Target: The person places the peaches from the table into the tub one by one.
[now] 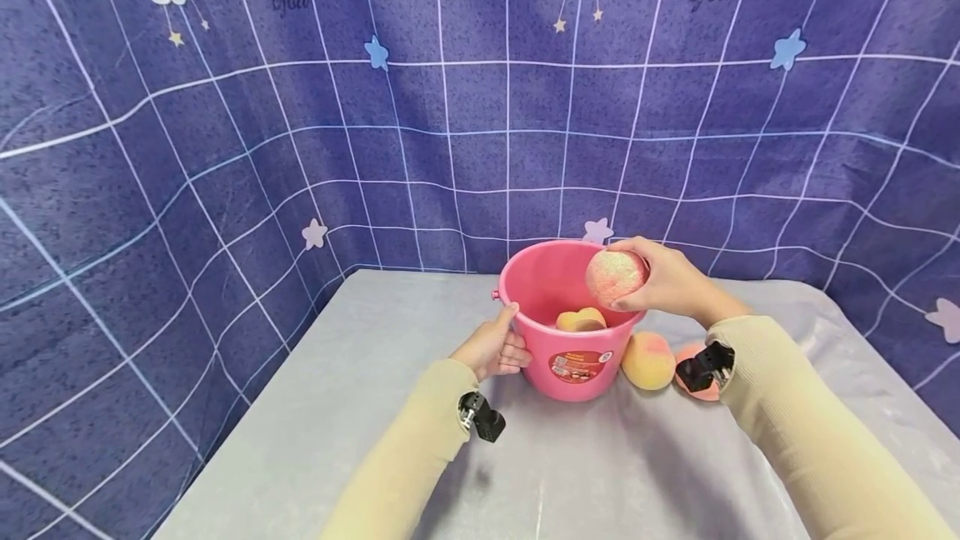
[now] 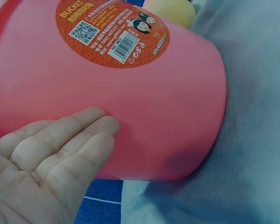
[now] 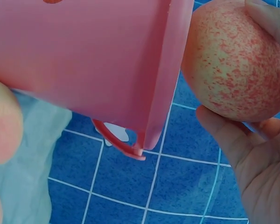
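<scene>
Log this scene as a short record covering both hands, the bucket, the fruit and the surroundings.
Left hand: rests against the side of the pink bucket, thumb at its rim
Right hand: grips a speckled peach at the bucket's right rim
Bucket: upright, red label facing the wearer
Inside bucket: yellow fruit, exact count unclear
Beside bucket, right: a yellow-pink peach and a pinker peach, partly hidden
Surface: grey cloth
Backdrop: blue curtain with grid lines and stars
</scene>
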Available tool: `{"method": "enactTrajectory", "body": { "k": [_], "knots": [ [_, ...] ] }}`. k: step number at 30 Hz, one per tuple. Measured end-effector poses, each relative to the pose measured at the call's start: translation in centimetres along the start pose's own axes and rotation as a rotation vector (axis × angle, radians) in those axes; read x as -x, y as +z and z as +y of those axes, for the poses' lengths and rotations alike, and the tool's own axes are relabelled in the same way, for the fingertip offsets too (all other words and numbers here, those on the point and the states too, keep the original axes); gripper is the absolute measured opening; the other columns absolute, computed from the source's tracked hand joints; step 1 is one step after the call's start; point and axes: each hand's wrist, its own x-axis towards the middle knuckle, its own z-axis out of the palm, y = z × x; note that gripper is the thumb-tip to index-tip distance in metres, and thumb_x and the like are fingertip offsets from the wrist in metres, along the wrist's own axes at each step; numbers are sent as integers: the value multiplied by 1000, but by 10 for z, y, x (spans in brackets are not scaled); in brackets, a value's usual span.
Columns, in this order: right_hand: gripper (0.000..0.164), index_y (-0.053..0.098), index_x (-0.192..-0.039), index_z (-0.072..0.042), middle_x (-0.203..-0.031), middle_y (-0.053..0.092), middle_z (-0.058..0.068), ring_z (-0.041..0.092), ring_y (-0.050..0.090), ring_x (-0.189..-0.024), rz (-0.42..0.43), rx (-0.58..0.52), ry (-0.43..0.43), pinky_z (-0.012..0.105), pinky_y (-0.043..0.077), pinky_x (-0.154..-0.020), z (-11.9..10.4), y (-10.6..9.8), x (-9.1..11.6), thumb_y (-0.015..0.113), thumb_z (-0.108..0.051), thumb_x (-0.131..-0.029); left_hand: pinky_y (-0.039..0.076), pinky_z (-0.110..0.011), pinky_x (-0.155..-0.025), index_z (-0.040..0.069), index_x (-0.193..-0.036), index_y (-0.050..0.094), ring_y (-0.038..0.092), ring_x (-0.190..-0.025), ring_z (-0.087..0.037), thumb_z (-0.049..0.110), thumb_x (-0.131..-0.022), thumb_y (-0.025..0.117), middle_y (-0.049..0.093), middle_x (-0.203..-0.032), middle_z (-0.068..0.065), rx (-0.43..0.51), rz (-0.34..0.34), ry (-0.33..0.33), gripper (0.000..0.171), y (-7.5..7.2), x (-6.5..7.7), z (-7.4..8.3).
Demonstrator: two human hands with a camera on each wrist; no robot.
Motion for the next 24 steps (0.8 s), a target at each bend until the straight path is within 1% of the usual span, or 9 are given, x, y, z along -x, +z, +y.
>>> {"method": "enactTrajectory", "body": {
  "k": [6, 9, 16, 20, 24],
  "knots": [
    [70, 53, -128, -2, -113, 61, 21, 33, 58, -99, -11, 46, -24, 48, 48, -84, -1, 4, -6, 83, -5, -65, 41, -52, -98, -24, -118, 48, 60, -107, -45, 51, -98, 30, 59, -110, -38, 1, 1, 3, 80, 0, -1, -1],
    [70, 54, -128, -2, -113, 62, 21, 33, 58, -100, -23, 51, -34, 49, 48, -84, -3, 6, -9, 83, -6, -65, 41, -51, -98, -23, -118, 49, 60, -107, -44, 51, -98, 30, 60, -109, -37, -2, 3, 5, 80, 0, -1, -1],
    [70, 54, -127, -1, -112, 61, 21, 34, 58, -100, -23, 48, -54, 49, 48, -85, -7, 11, -16, 85, -7, -64, 42, -51, -97, -24, -117, 49, 61, -106, -44, 51, -98, 30, 60, -108, -37, -9, 3, 13, 79, -2, -2, -1],
    [71, 53, -127, -2, -115, 60, 22, 35, 57, -102, -50, 40, -49, 51, 47, -87, -7, 15, -19, 84, -7, -64, 42, -51, -97, -23, -116, 49, 61, -105, -44, 51, -98, 30, 61, -107, -37, -5, 11, 12, 79, -3, -2, -3],
    [69, 53, -126, -1, -113, 61, 22, 35, 58, -99, -98, 77, -53, 51, 48, -84, -8, 12, -23, 83, -5, -64, 43, -51, -96, -23, -115, 50, 62, -104, -44, 51, -98, 31, 61, -107, -37, -1, 8, 17, 79, -2, -1, -2]
  ]
}}
